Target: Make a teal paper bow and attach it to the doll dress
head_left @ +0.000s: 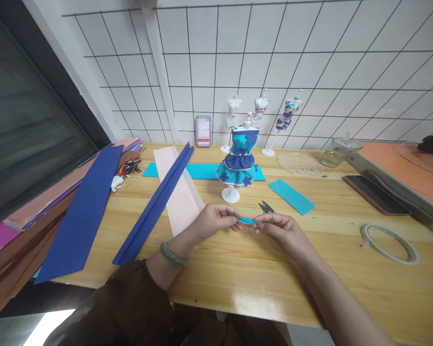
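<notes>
Between my two hands a small folded strip of light blue crepe paper (248, 221) is stretched out above the table. My left hand (218, 218) pinches its left end, and my right hand (281, 228) pinches its right end. Scissors (266, 206) lie just beyond my right hand, their handles hidden behind it. Farther back stands a miniature dress form (237, 158) on a white base, wearing a light and dark blue ruffled paper dress. A flat light blue paper piece (291, 196) rests to the right of it.
Dark blue strips (155, 206), a pale pink sheet (175, 192) and stacked coloured paper (50, 206) cover the left side. More mannequins (287, 115) and a phone (203, 132) stand by the tiled wall. At right are a tape roll (389, 244), a dark phone (377, 194) and a glass jar (337, 151).
</notes>
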Available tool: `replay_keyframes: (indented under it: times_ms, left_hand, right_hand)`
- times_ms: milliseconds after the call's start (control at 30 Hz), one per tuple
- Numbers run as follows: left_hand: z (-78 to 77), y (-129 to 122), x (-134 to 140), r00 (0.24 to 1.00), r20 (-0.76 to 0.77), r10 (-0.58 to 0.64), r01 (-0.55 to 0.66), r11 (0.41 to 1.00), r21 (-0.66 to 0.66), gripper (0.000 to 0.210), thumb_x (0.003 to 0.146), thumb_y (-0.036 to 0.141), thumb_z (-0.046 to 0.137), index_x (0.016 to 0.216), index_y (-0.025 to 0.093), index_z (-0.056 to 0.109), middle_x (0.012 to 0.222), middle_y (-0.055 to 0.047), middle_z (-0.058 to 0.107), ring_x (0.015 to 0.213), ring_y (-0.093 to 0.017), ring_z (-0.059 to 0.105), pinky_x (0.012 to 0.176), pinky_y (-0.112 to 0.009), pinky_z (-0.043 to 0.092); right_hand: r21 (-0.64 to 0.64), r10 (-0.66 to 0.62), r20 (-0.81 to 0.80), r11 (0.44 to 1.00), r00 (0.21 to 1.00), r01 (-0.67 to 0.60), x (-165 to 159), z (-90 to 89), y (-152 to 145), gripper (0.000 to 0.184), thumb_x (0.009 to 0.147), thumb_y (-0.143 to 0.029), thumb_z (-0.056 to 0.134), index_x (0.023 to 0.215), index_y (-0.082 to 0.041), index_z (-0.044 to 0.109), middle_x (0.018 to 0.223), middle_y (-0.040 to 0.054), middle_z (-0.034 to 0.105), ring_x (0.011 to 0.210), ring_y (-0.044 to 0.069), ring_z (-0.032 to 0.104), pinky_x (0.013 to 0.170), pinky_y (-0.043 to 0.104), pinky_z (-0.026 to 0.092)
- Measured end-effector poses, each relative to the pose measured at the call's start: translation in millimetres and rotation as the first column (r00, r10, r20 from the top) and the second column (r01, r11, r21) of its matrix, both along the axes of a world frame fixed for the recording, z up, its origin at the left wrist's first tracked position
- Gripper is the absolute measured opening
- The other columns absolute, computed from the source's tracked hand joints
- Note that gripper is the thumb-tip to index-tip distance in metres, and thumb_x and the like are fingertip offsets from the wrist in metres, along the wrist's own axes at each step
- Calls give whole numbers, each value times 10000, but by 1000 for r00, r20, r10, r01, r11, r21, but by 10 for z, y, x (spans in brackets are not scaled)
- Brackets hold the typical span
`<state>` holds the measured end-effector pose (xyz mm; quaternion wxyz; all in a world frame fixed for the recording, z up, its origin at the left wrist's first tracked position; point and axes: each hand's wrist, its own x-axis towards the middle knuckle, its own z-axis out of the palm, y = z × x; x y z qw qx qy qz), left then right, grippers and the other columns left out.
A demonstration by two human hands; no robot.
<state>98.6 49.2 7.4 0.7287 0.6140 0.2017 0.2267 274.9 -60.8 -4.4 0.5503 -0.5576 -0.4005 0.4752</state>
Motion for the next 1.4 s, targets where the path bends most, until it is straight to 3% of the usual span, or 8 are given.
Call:
replay_keyframes:
  times_ms: [333,500,667,767,867,1000,1233,1400]
  left_hand:
    - [39,3,-41,999,14,-50,50,999,3,296,703,331,656,843,70,645,736,-115,692,692,-176,656,710,-307,506]
    - [1,-19,-21,998,-58,25,-20,995,94,278,687,348,667,784,89,641,719,-96,687,687,-166,649,664,-275,504]
    - [-71,-40,6,995,-57,78,-66,980,187,261,692,285,659,878,105,625,794,-84,688,771,-166,650,736,-285,507]
    - [-63,-58,-7,984,-60,168,-123,882,455,279,738,233,600,997,131,613,869,-76,686,806,-157,647,767,-276,501]
    - [-19,-74,-37,982,-9,188,-120,664,738,301,782,175,523,1076,179,591,973,-57,678,842,-144,640,803,-269,483]
    - [18,-75,-68,987,-5,161,-64,423,904,326,826,171,470,1142,192,548,1027,-58,666,915,-164,622,821,-296,468]
    - [-2,-67,-80,994,-18,104,-10,266,964,358,859,139,404,1201,182,498,1026,-65,662,935,-160,610,810,-298,463]
    - [5,-64,-75,990,-29,139,-6,240,971,330,862,162,407,1171,158,523,987,-76,673,908,-168,619,786,-303,473]
  right_hand:
    - [3,-8,206,1000,979,7,-51,65,0,212,671,-399,688,700,-189,690,626,22,665,617,140,590,649,277,455]
    - [28,-47,226,999,973,42,-86,72,14,261,631,-428,711,704,-182,665,612,29,659,578,147,595,586,281,473]
    - [119,-126,320,989,939,92,-93,38,11,335,653,-428,694,877,-180,676,700,47,672,636,165,610,625,308,494]
    - [177,-126,506,983,853,40,-87,24,11,301,728,-391,634,945,-188,681,790,71,681,741,196,615,696,346,491]
    - [244,-102,622,967,776,-68,-85,22,13,249,791,-338,571,978,-210,673,870,78,670,822,207,606,750,367,477]
    - [298,-88,672,941,736,-159,-84,14,14,250,816,-301,549,1038,-236,642,933,79,653,859,205,597,770,372,474]
    - [310,-80,710,928,700,-208,-72,-4,16,200,825,-256,543,997,-238,643,892,65,654,827,186,604,755,341,481]
    - [321,-121,730,929,673,-182,-78,12,-1,145,830,-257,533,907,-225,651,838,64,656,775,182,608,713,332,486]
